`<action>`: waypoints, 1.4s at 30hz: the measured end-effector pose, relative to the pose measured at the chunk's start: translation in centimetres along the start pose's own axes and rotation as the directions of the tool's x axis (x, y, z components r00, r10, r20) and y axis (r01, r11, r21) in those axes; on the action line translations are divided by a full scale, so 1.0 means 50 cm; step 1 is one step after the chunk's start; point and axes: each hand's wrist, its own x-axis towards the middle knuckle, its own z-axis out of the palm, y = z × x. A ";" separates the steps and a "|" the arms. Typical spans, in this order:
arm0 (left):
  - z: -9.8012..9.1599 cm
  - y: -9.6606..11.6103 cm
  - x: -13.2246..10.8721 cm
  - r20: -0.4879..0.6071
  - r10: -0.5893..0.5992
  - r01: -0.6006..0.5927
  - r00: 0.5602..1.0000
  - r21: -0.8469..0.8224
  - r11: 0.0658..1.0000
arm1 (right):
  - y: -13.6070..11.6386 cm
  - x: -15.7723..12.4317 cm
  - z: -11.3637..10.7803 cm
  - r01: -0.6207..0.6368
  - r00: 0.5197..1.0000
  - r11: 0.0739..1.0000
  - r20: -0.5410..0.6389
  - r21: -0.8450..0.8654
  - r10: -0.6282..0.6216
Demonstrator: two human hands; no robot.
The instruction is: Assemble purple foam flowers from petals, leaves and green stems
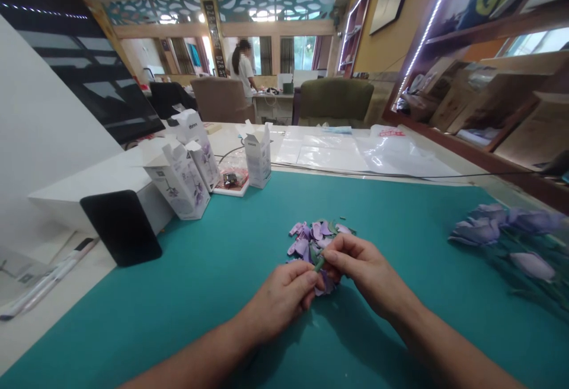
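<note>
My left hand [291, 291] is closed, thumb and fingers pinching a short green stem piece [319, 264]. From the other side my right hand [362, 261] pinches the upper end of this same piece, its fingertips almost meeting those of the left. Just beyond and partly beneath both hands lies a loose pile of purple petal pieces [300, 248] mixed with green bits; the hands cover its near part. At the right edge, finished-looking purple flowers [482, 226] with green stems lie on the teal mat [231, 241], slightly blurred.
Opened white boxes [180, 181] and another white box [258, 155] stand at the mat's back left. A dark tablet-like panel [121, 228] leans nearby, with pens [48, 279] beside it. Clear plastic sheets [331, 149] cover the far table. A person [241, 69] stands in the background.
</note>
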 end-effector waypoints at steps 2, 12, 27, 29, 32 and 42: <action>-0.001 -0.001 0.000 0.005 -0.003 0.003 1.000 -0.001 1.000 | 0.000 0.001 0.000 -0.009 1.000 1.000 0.007 0.001 0.009; 0.002 0.003 -0.004 -0.014 0.003 -0.004 1.000 -0.014 1.000 | -0.008 -0.001 0.007 -0.024 1.000 0.999 -0.007 0.033 0.024; -0.016 -0.011 0.014 0.185 -0.204 0.252 0.961 -0.293 0.922 | -0.015 0.021 -0.045 -0.066 0.981 0.992 -0.175 0.103 0.083; -0.018 -0.010 0.012 0.183 -0.206 0.250 0.961 -0.265 0.931 | -0.014 0.023 -0.050 -0.061 0.981 0.993 -0.176 0.104 0.079; -0.017 -0.008 0.009 0.184 -0.193 0.236 0.964 -0.252 0.939 | -0.014 0.024 -0.046 -0.069 0.980 0.993 -0.177 0.099 0.086; -0.022 -0.015 0.019 0.150 -0.174 0.220 0.973 -0.387 0.895 | -0.023 0.034 -0.104 -0.014 0.948 0.999 -0.318 -0.030 0.003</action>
